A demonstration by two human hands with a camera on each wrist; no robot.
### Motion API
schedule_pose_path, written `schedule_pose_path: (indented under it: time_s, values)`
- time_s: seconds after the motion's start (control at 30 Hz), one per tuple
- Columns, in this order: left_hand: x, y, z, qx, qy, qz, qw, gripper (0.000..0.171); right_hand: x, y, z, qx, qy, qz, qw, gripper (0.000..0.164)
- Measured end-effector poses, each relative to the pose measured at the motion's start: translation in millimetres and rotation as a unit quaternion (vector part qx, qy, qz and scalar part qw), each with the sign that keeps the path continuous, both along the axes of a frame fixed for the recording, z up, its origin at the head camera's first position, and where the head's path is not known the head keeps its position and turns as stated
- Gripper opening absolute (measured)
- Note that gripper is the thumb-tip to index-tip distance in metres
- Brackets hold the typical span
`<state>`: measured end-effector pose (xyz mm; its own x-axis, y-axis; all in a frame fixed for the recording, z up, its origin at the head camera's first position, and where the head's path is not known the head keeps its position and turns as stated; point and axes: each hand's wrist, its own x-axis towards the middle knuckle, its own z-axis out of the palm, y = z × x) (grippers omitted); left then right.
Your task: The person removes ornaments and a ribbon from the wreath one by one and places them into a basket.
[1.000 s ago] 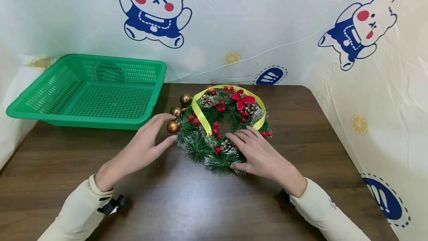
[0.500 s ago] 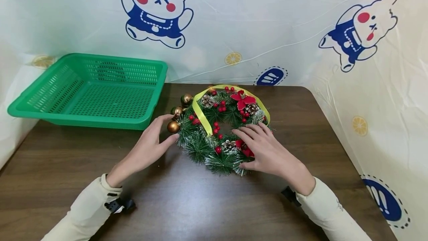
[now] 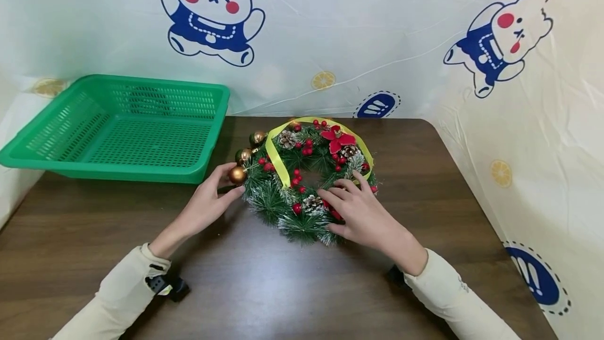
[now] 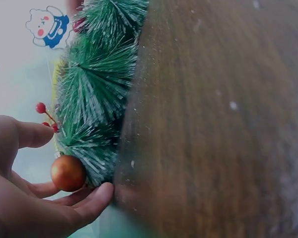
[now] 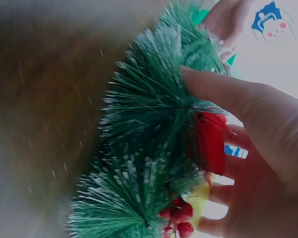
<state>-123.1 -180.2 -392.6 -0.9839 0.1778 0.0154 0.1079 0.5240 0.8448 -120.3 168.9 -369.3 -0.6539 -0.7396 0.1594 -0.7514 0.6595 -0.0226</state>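
Note:
A green Christmas wreath [image 3: 269, 201] lies on the table, with frosted tips, red berries, pine cones and a red flower [image 3: 337, 139]. A yellow ribbon [image 3: 277, 161] loops over it. Gold balls [image 3: 238, 174] sit along its left side. My left hand [image 3: 203, 206] is at that side, thumb and fingers loosely spread about the nearest ball; in the left wrist view, a gap shows between finger and ball [image 4: 68, 173]. My right hand [image 3: 365, 216] rests over the wreath's front right, thumb touching the bristles [image 5: 154, 104], spread fingers behind a red petal [image 5: 211, 144].
A green perforated plastic basket [image 3: 141, 171] stands at the back left of the brown wooden table [image 3: 264, 287]. A white sheet [image 3: 302, 25] printed with cartoon bears hangs behind and along the right side. Black straps are on both wrists.
My right hand has shifted slightly right on the wreath, uncovering part of a second red flower near its front. The left hand stays by the gold balls. The head view has swung a little.

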Motion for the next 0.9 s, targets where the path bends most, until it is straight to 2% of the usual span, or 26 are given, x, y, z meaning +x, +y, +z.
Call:
schedule_pose_path:
  time_s: [0.23,0.43,0.53,0.77,0.9]
  values:
    - [-7.1,-4,-6.6,0.046,-0.021,0.025,0.9984,0.057,4.1,-7,-3.7,-0.006,0.025,0.013,1.000,0.065]
    - [-9.9,-6,-10.6,0.077,-0.032,0.031,0.9960,0.058,4.7,-6,-2.7,-0.016,-0.003,0.027,1.000,0.063]
    - [-10.6,-6,-12.0,0.078,-0.021,0.030,0.9963,0.055,3.7,-5,-2.5,-0.022,-0.015,0.030,0.999,0.062]
    - [-9.5,-7,-11.0,0.044,0.030,0.039,0.9978,0.040,3.2,-6,-2.4,-0.027,-0.020,0.031,0.999,0.062]
    - [-9.2,-7,-10.0,0.048,0.050,0.043,0.9967,0.037,2.9,-6,-3.3,-0.029,-0.019,0.030,0.999,0.062]
